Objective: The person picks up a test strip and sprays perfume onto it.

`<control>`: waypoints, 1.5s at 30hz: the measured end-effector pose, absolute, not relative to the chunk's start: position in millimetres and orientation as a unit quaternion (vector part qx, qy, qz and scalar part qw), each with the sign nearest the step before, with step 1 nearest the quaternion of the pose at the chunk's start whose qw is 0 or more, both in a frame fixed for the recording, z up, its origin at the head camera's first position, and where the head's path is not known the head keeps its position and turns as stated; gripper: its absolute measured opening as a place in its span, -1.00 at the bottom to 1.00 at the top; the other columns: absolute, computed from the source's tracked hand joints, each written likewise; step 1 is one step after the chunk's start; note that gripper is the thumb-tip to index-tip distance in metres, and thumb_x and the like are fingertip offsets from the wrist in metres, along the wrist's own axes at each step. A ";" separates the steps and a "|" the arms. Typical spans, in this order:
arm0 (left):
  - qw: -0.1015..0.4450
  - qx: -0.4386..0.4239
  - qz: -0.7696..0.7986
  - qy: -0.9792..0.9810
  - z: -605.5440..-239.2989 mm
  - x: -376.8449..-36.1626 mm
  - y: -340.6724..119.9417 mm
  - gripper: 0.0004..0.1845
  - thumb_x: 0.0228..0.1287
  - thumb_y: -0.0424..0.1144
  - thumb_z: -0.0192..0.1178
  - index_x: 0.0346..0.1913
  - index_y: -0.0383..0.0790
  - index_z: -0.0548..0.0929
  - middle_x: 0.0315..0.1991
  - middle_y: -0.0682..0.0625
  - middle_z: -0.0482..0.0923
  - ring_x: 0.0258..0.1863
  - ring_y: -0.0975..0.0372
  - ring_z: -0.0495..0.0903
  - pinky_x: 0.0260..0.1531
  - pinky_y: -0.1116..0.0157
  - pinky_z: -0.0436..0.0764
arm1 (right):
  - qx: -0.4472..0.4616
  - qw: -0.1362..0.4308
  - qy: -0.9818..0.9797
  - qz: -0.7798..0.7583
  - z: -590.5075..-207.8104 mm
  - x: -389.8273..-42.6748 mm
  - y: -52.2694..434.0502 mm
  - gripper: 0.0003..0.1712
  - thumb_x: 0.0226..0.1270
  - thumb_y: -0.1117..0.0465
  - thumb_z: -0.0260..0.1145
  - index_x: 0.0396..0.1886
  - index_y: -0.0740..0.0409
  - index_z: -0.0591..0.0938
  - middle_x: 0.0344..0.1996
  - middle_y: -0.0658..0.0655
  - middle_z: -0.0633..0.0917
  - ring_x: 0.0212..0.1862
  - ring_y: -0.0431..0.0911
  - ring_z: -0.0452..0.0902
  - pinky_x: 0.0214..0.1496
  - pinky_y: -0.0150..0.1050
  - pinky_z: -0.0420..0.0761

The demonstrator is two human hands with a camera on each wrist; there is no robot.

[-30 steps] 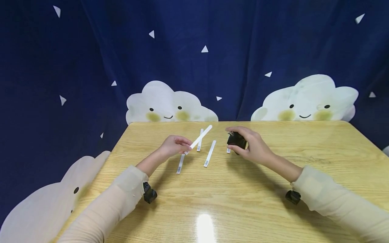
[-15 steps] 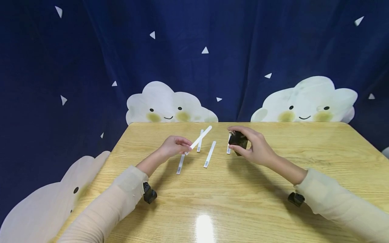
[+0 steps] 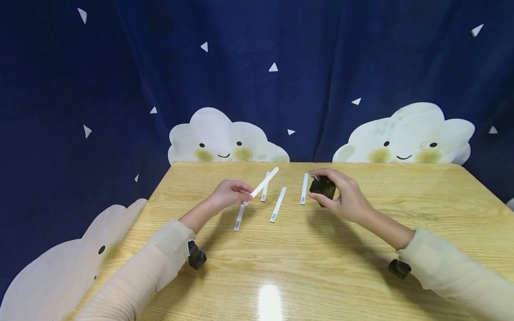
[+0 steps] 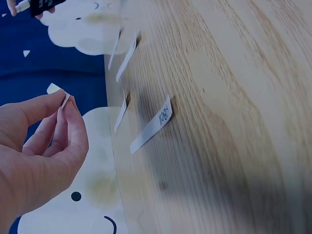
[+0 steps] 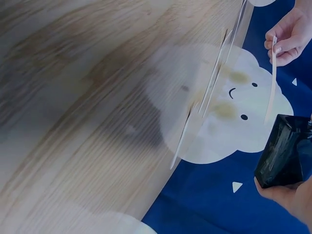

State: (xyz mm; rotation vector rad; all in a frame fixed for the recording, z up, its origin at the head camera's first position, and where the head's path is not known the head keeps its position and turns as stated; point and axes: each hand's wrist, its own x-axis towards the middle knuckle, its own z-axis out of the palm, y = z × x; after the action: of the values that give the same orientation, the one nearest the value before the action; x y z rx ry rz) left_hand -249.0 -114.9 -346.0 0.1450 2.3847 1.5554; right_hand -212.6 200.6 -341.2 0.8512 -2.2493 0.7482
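Note:
My left hand [image 3: 231, 195] pinches a white paper test strip [image 3: 266, 183] by its lower end, between thumb and fingertips. The strip slants up to the right above the table. To the right, my right hand [image 3: 346, 196] grips a dark, glossy perfume bottle [image 3: 322, 191], thumb below and fingers over its top, where a small metallic neck shows. In the right wrist view the bottle [image 5: 280, 156] looks block-shaped. Several more strips lie apart on the table: one strip [image 3: 239, 217] below the left hand, another strip [image 3: 278, 205] in the middle, and one strip [image 3: 304, 189] just left of the bottle.
The wooden table [image 3: 257, 263] ends at a straight back edge. Behind it hangs a dark blue curtain [image 3: 241, 80] with white triangles and smiling clouds. A small black camera sits on each wrist, and a bright light reflection shows near the front.
My right hand has moved a little to the right with the perfume bottle, uncovering the whole strip beside it. The left hand and its strip stay almost still.

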 end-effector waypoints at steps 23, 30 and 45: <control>0.142 0.007 0.549 0.824 -353.4 -251.5 -158.3 -0.63 0.22 -0.40 0.25 0.10 -0.40 0.58 -0.24 0.00 0.66 -0.35 0.37 0.60 0.03 0.19 0.66 | 0.327 0.279 -0.857 0.284 -347.6 -211.9 251.5 -0.20 -0.07 0.41 0.53 0.26 0.15 0.49 0.13 0.18 0.61 0.08 -0.44 0.39 -0.07 -0.69 0.46; 0.139 -0.010 0.566 0.813 -359.4 -256.5 -168.0 -0.60 0.29 -0.39 0.16 0.17 -0.44 0.51 -0.19 -0.02 0.63 -0.31 0.38 0.57 0.00 0.30 0.64 | 0.331 0.281 -0.856 0.281 -350.0 -210.8 258.6 -0.17 -0.12 0.39 0.56 0.26 0.12 0.49 0.12 0.16 0.62 0.13 -0.52 0.36 -0.01 -0.71 0.45; 0.142 -0.058 0.594 0.790 -370.7 -269.4 -181.0 -0.56 0.27 -0.45 0.15 0.18 -0.58 0.43 -0.33 0.05 0.57 -0.35 0.39 0.57 -0.06 0.41 0.66 | 0.335 0.291 -0.850 0.283 -349.9 -207.5 265.6 -0.16 -0.18 0.42 0.57 0.23 0.10 0.52 0.07 0.17 0.65 0.13 -0.58 0.34 0.02 -0.74 0.44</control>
State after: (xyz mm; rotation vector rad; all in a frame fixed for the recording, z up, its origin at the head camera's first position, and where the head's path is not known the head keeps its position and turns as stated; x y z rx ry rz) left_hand -269.4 -181.0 -370.7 -0.1686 2.2791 1.7149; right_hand -207.5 265.6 -349.9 0.8946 -2.2667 0.7543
